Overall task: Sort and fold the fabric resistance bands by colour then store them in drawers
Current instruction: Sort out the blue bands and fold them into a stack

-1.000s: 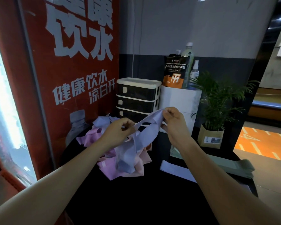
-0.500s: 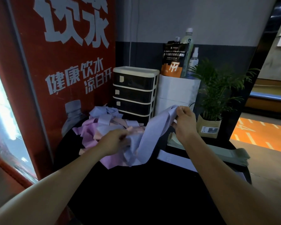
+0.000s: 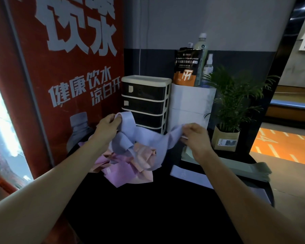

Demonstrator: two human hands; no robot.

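Surface: black table (image 3: 148,208), drawers (image 3: 145,103) at back.
Left hand (image 3: 108,126): pinches lilac band (image 3: 148,140) end, before drawers.
Right hand (image 3: 195,136): pinches other end.
Pile (image 3: 127,164): under band.

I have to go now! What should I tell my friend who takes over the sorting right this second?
Left hand and right hand each pinch an end of one lavender band, held over the mixed pile.
Done: green bands stacked flat on the right, one lavender band laid flat beside them.
Left: fold this band, sort the pink and peach ones, fill the drawers, all closed.
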